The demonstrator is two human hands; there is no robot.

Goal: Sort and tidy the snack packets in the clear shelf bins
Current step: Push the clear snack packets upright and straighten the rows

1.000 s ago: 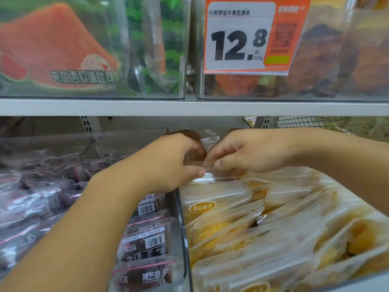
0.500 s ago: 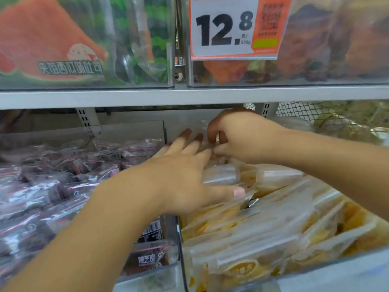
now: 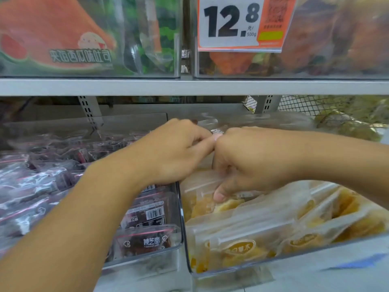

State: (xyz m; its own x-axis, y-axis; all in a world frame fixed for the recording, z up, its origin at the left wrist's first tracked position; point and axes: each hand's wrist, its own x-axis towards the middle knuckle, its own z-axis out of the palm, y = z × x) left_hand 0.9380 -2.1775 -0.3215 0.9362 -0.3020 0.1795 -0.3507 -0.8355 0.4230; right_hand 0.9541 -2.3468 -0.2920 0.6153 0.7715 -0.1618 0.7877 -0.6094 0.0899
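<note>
— Where are your hands right now?

— Both are at the back of the lower shelf, over the divide between the two clear bins. Your left hand (image 3: 174,152) reaches across the far right corner of the left bin (image 3: 147,257), fingers curled, its fingertip touching your right hand (image 3: 250,163). I cannot tell whether that grip has hold of anything.

— And the right?

— It sits over the back left corner of the right bin (image 3: 294,263). Your fingers are curled down and the thumb presses onto a clear packet with yellow filling (image 3: 210,184), so your grip is closed on that packet.

— Where's the stock?

— The yellow snack packets (image 3: 273,228) lie stacked on edge, filling the right bin to its front wall. The dark packets with red seal lines (image 3: 147,213) fill the left bin. Above, on the upper shelf (image 3: 189,86), a watermelon-print bag (image 3: 56,39) sits in the left-hand bin, and a 12.8 price tag (image 3: 240,24) hangs on the right-hand one.
</note>
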